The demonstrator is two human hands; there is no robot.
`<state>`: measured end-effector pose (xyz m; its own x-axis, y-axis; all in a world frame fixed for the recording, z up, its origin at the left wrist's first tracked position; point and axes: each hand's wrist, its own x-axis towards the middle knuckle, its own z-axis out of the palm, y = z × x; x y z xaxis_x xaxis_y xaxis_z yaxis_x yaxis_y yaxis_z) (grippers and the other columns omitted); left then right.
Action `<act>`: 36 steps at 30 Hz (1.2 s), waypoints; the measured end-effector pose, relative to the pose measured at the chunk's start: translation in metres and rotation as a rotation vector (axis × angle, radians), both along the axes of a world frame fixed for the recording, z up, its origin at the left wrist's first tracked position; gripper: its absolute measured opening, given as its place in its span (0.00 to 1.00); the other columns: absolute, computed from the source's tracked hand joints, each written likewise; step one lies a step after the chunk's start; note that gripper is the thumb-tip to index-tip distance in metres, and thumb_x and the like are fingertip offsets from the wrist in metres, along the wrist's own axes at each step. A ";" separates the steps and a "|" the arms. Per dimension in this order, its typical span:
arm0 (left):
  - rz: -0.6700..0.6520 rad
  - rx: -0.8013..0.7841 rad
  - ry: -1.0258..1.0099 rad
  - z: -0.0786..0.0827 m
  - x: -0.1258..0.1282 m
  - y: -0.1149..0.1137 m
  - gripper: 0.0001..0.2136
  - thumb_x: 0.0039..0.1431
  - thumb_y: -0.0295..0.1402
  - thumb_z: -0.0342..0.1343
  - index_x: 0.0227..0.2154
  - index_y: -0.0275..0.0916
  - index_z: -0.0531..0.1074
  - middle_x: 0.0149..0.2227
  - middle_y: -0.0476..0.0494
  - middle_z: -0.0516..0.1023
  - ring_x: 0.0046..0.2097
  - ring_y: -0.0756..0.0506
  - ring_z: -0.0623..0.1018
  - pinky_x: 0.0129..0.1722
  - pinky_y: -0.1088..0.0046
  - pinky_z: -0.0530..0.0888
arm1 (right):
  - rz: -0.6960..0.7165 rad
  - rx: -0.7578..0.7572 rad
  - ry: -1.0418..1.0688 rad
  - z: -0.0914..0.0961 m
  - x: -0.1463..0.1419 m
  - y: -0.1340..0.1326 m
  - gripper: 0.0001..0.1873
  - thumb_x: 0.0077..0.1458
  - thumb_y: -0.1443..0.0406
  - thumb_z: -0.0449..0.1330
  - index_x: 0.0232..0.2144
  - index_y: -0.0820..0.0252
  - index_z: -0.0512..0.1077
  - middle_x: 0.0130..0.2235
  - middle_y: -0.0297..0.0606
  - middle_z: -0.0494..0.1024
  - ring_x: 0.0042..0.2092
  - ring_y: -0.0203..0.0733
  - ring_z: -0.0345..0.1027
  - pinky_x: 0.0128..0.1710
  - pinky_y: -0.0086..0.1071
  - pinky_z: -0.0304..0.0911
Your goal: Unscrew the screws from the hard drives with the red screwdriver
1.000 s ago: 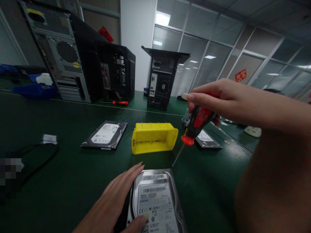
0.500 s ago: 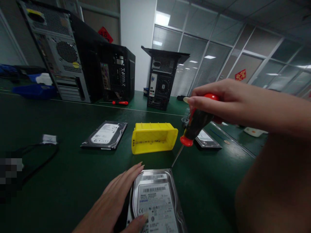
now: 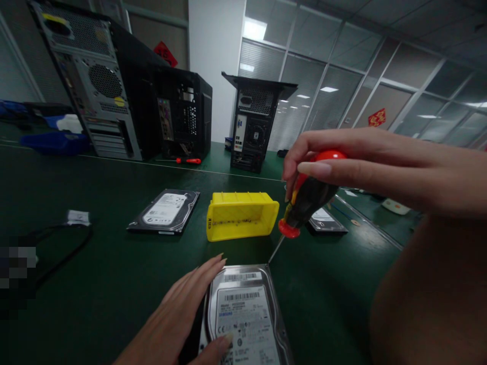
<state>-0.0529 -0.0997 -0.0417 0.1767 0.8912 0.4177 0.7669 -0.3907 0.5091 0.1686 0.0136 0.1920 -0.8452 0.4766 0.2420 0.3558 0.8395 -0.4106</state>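
Note:
A silver hard drive (image 3: 247, 314) with a white label lies flat on the green table (image 3: 95, 284) right in front of me. My left hand (image 3: 178, 314) rests along its left edge, fingers stretched flat, thumb on the label. My right hand (image 3: 361, 165) is closed round the black and red handle of a screwdriver (image 3: 304, 203). The screwdriver's thin shaft slants down and its tip touches the drive's far right corner.
A yellow plastic bin (image 3: 241, 215) lies just beyond the drive. Another hard drive (image 3: 165, 210) sits to its left, a third (image 3: 327, 220) to its right. Three open computer cases (image 3: 125, 86) stand at the back. A black cable (image 3: 64, 253) lies at left.
My right hand has shifted its grip on the screwdriver handle, the fingers curling further over the red cap, and the handle has dropped slightly. The tip and my left hand stay put.

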 end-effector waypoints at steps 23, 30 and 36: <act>0.008 -0.006 0.045 0.003 0.001 0.000 0.30 0.61 0.49 0.47 0.62 0.55 0.42 0.62 0.48 0.58 0.60 0.40 0.64 0.55 0.58 0.68 | 0.018 0.077 -0.107 -0.002 -0.010 0.017 0.14 0.61 0.57 0.52 0.36 0.60 0.72 0.31 0.33 0.74 0.29 0.31 0.69 0.22 0.19 0.63; 0.018 -0.016 0.014 0.002 0.001 -0.001 0.29 0.60 0.50 0.46 0.62 0.59 0.42 0.62 0.53 0.58 0.60 0.41 0.64 0.55 0.56 0.67 | -0.008 0.086 -0.121 -0.001 -0.003 0.011 0.12 0.62 0.58 0.50 0.37 0.57 0.70 0.34 0.32 0.73 0.33 0.32 0.69 0.25 0.20 0.64; 0.018 -0.030 0.062 0.003 -0.001 0.000 0.30 0.60 0.50 0.46 0.62 0.58 0.40 0.62 0.51 0.58 0.60 0.41 0.64 0.55 0.57 0.68 | 0.056 0.009 -0.163 0.000 0.002 0.008 0.10 0.58 0.61 0.57 0.43 0.54 0.66 0.35 0.29 0.71 0.30 0.30 0.67 0.23 0.17 0.65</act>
<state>-0.0534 -0.0996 -0.0389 0.1848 0.9063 0.3800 0.8040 -0.3618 0.4718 0.1707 0.0220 0.1918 -0.8989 0.4259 0.1031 0.3696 0.8633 -0.3436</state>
